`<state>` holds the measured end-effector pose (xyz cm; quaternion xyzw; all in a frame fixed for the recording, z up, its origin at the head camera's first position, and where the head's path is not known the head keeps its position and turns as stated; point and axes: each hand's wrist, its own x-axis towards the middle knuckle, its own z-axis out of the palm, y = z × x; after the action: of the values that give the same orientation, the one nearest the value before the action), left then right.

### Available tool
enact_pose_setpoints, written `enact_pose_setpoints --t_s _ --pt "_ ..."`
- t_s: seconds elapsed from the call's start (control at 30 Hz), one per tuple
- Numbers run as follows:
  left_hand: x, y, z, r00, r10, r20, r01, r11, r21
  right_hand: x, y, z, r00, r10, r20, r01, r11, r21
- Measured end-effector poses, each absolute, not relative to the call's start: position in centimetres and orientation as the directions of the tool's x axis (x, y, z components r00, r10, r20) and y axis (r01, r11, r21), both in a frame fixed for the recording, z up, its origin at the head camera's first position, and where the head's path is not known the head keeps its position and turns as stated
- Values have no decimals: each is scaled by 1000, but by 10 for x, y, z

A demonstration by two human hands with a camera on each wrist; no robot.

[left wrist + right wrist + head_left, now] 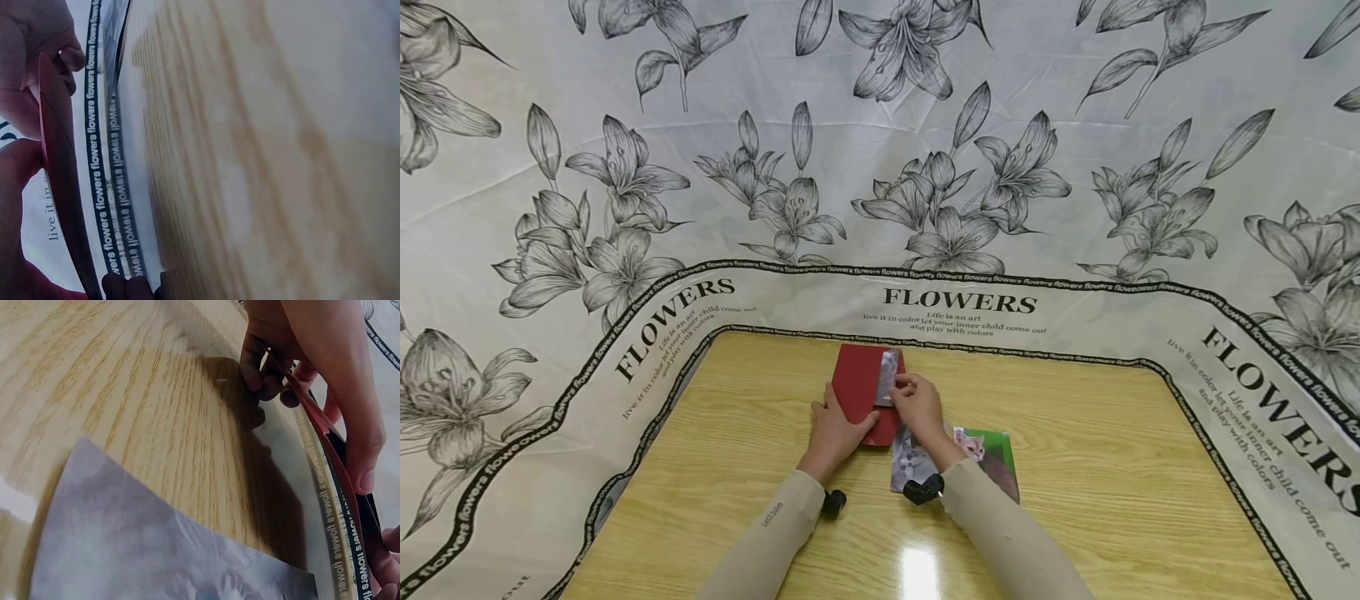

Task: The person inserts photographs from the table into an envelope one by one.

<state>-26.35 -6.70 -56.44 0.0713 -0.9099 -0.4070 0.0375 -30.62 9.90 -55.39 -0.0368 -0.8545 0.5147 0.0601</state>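
A red envelope-like paper folder (856, 379) is held upright near the far edge of the table. My left hand (837, 432) grips its lower left side, thumb across the front; in the left wrist view the folder (62, 169) appears edge-on. My right hand (919, 406) pinches a greyish picture card (887, 373) at the folder's right side, thumb on one face and fingers curled behind. The right wrist view has a narrow dark gap between the folder's layers (340, 462). Below my right wrist lie a grey furry picture (908, 468) and a kitten picture with green background (1000, 446).
A pale wood-grain table (1112, 467) spreads around the hands. White cloth printed with flowers (955, 208) stands behind and along both sides, its black lettered border meeting the table edge. Dark wrist cameras (923, 490) sit at both cuffs.
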Motion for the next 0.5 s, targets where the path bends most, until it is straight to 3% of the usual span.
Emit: enact_pose_setpoints --t_s 0.5 --pt "-264 -68 -568 -987 -157 18 -91 658 748 -309 89 -553 -984 148 96 10 589 -808"
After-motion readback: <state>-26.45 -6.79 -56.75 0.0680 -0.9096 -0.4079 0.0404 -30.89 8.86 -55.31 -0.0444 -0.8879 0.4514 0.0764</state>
